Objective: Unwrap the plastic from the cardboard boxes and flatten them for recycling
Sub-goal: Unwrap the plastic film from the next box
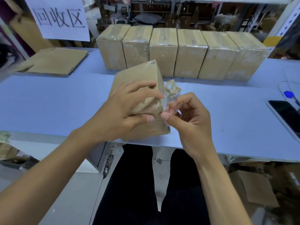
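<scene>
The left hand point(123, 109) gripped the box point(141, 88) while the right hand point(183, 114) pinched its plastic wrap point(164, 103) — thin film that could easily have torn off short.

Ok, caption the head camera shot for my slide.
Left hand steadies a wrapped box while right hand peels plastic.

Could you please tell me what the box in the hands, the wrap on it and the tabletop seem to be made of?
The tan box held by the left hand looks like matte brown cardboard, given its dull fibrous face. The clear wrap pinched by the right hand seems thin glossy plastic film: it wrinkles and glints. The pale blue tabletop looks smooth, possibly laminate.
</scene>
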